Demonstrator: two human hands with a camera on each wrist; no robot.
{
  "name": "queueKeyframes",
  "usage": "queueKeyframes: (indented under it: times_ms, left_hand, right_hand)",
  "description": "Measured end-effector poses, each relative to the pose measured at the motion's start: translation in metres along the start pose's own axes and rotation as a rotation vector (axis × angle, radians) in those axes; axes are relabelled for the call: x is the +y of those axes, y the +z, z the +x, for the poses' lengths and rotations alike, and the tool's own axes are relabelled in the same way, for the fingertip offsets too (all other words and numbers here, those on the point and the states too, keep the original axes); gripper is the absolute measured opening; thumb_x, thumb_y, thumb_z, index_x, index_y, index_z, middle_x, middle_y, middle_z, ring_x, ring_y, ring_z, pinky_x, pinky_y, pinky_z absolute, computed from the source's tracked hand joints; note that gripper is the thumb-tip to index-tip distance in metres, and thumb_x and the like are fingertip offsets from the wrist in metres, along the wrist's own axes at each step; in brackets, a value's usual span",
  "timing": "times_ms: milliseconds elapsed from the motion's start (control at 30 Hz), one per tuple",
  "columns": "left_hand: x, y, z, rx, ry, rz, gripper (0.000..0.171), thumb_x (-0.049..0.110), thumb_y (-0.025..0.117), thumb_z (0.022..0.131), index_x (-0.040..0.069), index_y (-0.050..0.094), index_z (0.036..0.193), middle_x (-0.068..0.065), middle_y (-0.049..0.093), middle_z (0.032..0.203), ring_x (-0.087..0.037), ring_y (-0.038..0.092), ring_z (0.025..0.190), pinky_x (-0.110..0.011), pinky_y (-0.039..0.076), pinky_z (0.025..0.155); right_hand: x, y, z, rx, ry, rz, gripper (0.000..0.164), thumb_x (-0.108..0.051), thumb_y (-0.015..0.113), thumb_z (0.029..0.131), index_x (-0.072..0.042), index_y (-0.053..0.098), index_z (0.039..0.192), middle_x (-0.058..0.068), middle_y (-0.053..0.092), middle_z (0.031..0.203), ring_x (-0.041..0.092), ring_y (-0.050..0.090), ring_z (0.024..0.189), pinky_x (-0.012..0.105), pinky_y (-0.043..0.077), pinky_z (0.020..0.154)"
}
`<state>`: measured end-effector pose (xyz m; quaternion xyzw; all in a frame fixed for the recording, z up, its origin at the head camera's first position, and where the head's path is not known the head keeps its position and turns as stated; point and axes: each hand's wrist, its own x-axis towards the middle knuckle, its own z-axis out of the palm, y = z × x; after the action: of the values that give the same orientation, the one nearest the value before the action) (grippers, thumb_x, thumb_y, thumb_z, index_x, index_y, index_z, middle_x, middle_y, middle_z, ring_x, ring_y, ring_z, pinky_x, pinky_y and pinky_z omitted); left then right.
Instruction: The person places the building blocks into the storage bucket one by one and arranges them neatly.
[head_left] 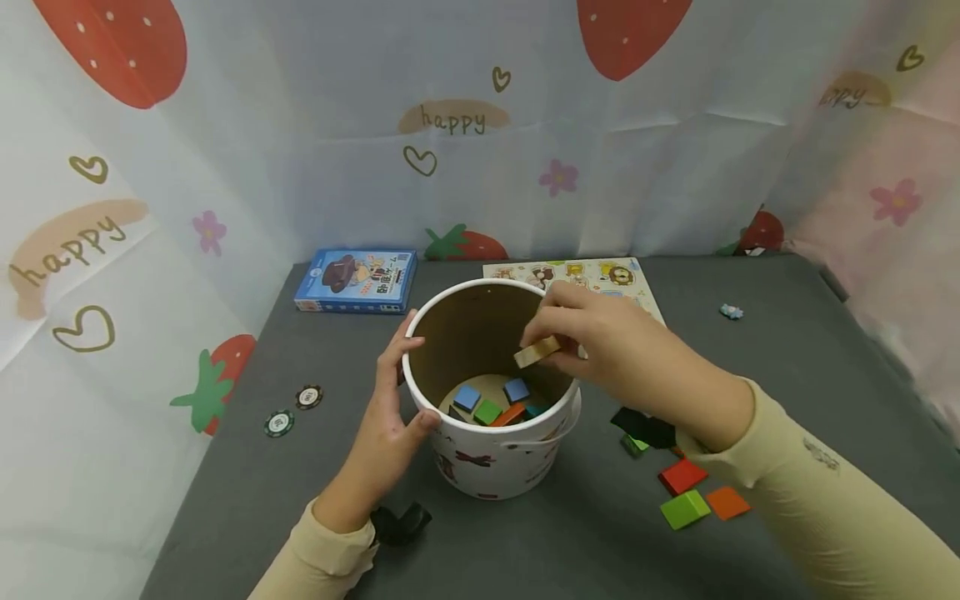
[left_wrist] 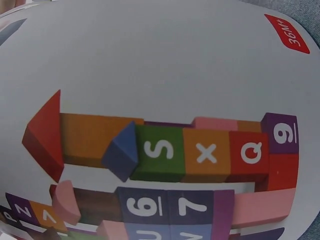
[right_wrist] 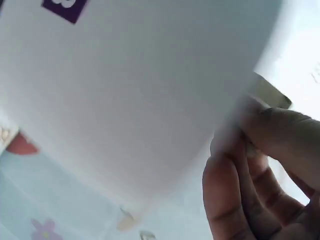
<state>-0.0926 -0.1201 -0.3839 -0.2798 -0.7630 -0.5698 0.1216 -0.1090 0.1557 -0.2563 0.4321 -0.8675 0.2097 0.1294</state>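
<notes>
The right hand (head_left: pixel 603 329) pinches a pale wooden block (head_left: pixel 537 352) between thumb and fingers, over the open mouth of a white bucket (head_left: pixel 502 475); the right wrist view shows the same grip at the block's edge, partly hidden by the blurred bucket wall. The left hand (head_left: pixel 384 425) grips the bucket at its left side, thumb on the near rim and a fingertip hooked over the edge; the left wrist view shows printed lettered blocks on the wall.

The bucket stands upright on the dark desk (head_left: pixel 600 533), its handle (head_left: pixel 558 433) hanging at the near right; on its floor lie two blue blocks (head_left: pixel 467 397), a green block (head_left: pixel 487 412) and an orange block (head_left: pixel 510 415), among others partly hidden by the rim.

To the right of the bucket, near the right sleeve (head_left: pixel 810 467), lie a red block (head_left: pixel 683 476), a lime block (head_left: pixel 685 509) and a flat orange piece (head_left: pixel 727 502); two round chips (head_left: pixel 279 423) lie at left; a blue box (head_left: pixel 356 281) rests at the far left; an illustrated sheet (head_left: pixel 630 279) lies behind the bucket; a small trinket (head_left: pixel 731 312) sits at far right.
</notes>
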Motion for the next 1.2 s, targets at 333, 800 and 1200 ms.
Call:
queueKeyframes:
  times_ms: [333, 800, 1200]
  left_hand:
    - [0.002, -0.003, 0.0, -0.003, -0.011, 0.014, 0.091, 0.071, 0.049, 0.084, 0.01, 0.023, 0.146, 0.003, 0.005, 0.16, -0.024, 0.021, 0.139, -0.065, 0.032, 0.094]
    - [0.002, -0.001, 0.002, -0.016, -0.021, 0.012, 0.091, 0.072, 0.048, 0.083, 0.011, 0.023, 0.145, 0.003, 0.005, 0.16, -0.022, 0.016, 0.141, -0.063, 0.029, 0.097]
    - [-0.001, -0.001, 0.0, 0.009, -0.009, 0.007, 0.091, 0.073, 0.047, 0.083, 0.011, 0.022, 0.145, 0.001, 0.005, 0.16, -0.024, 0.015, 0.141, -0.067, 0.03, 0.094]
  right_hand:
    - [0.009, 0.009, 0.004, -0.135, 0.099, 0.128, 0.023, -0.023, 0.065, 0.092, -0.022, 0.067, 0.115, -0.015, 0.068, 0.098, -0.003, 0.058, 0.074, 0.024, 0.046, 0.06]
    - [0.051, 0.021, -0.151, -0.356, 0.282, 0.108, 0.028, -0.018, 0.079, 0.079, -0.031, 0.063, 0.097, -0.019, 0.057, 0.089, -0.004, 0.053, 0.072, 0.022, 0.045, 0.058]
    - [0.036, 0.084, -0.204, -0.53, 0.662, 0.019, 0.037, -0.027, 0.086, 0.067, -0.028, 0.059, 0.093, -0.005, 0.043, 0.09, 0.006, 0.043, 0.055, 0.025, 0.039, 0.052]
